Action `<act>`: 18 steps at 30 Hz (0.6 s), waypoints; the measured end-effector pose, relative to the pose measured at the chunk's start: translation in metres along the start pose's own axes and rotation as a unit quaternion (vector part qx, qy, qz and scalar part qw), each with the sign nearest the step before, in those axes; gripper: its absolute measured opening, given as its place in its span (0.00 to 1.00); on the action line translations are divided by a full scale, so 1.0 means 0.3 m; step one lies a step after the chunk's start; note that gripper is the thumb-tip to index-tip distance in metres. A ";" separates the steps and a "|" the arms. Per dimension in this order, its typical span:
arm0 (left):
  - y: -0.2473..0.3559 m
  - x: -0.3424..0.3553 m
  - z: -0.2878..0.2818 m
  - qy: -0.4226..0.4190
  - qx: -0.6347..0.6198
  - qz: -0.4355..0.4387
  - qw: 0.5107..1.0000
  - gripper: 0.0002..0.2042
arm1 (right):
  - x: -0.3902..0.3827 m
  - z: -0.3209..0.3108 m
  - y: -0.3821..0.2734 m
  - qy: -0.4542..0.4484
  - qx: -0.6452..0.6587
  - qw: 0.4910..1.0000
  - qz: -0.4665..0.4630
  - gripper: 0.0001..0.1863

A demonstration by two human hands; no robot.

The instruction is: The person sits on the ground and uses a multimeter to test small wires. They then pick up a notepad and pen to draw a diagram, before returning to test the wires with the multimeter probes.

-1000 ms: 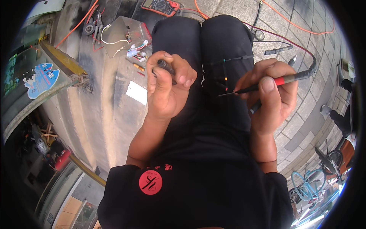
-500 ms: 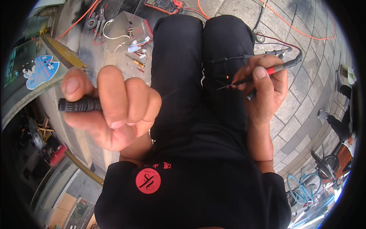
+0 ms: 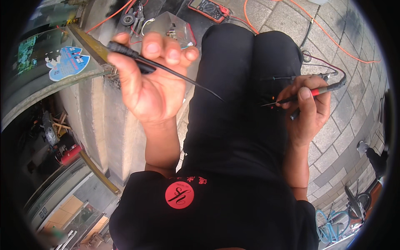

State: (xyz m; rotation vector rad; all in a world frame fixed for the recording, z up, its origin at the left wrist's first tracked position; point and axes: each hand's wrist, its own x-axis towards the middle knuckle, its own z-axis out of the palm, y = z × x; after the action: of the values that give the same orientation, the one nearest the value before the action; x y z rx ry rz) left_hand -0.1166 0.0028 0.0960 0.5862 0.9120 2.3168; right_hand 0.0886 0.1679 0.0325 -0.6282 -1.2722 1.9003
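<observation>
Raised over the left side of my lap, my left hand pinches a black cable plug with a ribbed sleeve between thumb and forefinger. Its other fingers are loosely curled. From the plug a thin black cable slants down to the right, its far end lost against my black trousers. Above my right thigh, my right hand is closed like a pen grip on a red and black test probe. The thin metal tip of the probe points left. A short dark cylindrical piece shows under those fingers; what it belongs to is hidden.
Beyond my knees lies a red-cased multimeter. A clear plastic bag with wires and pliers are to its left. Orange cord crosses the paving. A glass case with a blue sticker stands at left.
My left hand has moved away and turned palm up, so the plug's trailing cable now shows. The right hand keeps its grip on the probe. The whole view has shifted slightly.
</observation>
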 end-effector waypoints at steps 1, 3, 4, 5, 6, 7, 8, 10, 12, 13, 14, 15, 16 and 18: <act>-0.011 -0.004 -0.021 0.026 -0.009 -0.010 1.000 0.17 | -0.004 0.006 -0.008 0.004 -0.009 1.000 0.001 0.09; -0.018 -0.011 -0.093 -0.028 -0.083 -0.071 0.994 0.18 | 0.003 -0.004 -0.007 -0.014 0.000 1.000 -0.013 0.08; -0.030 -0.017 -0.100 -0.003 -0.074 -0.069 0.995 0.19 | 0.005 0.001 -0.004 -0.008 -0.010 1.000 -0.013 0.08; -0.043 -0.026 -0.100 0.021 -0.076 -0.080 0.994 0.20 | 0.006 0.001 -0.007 -0.013 -0.011 1.000 -0.017 0.08; -0.050 -0.027 -0.110 0.014 -0.081 -0.088 0.993 0.20 | 0.008 0.008 -0.006 -0.013 -0.010 1.000 -0.017 0.08; -0.055 -0.025 -0.118 0.008 -0.085 -0.096 0.992 0.20 | 0.009 0.016 -0.003 -0.013 -0.009 1.000 -0.017 0.08; -0.059 -0.022 -0.103 0.022 -0.044 -0.091 0.995 0.22 | 0.010 0.019 -0.004 -0.015 -0.009 1.000 -0.018 0.08; -0.070 -0.023 -0.105 0.016 -0.038 -0.084 0.996 0.23 | 0.010 0.026 -0.006 -0.020 -0.008 1.000 -0.020 0.08; -0.076 -0.023 -0.100 0.014 -0.010 -0.081 0.997 0.24 | 0.011 0.029 -0.012 -0.025 -0.001 0.999 -0.022 0.08; -0.075 -0.025 -0.100 0.011 -0.005 -0.083 0.997 0.24 | 0.012 0.032 -0.014 -0.027 0.003 0.999 -0.023 0.08; -0.079 -0.031 -0.103 0.009 -0.002 -0.085 0.996 0.23 | 0.011 0.033 -0.016 -0.029 0.002 0.999 -0.024 0.08; -0.080 -0.036 -0.106 0.006 0.001 -0.087 0.996 0.23 | 0.011 0.036 -0.019 -0.031 0.001 0.999 -0.024 0.08; -0.079 -0.039 -0.106 0.013 0.006 -0.092 0.996 0.21 | 0.011 0.038 -0.021 -0.033 0.000 0.999 -0.025 0.08; -0.085 -0.045 -0.100 0.010 -0.010 -0.091 0.996 0.19 | 0.009 0.040 -0.030 -0.034 -0.005 0.999 -0.022 0.09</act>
State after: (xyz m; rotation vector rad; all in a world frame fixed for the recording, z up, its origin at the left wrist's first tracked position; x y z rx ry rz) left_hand -0.1153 -0.0046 0.0551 0.4509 0.9104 2.1692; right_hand 0.0808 0.1655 0.0456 -0.5399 -1.3299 1.8945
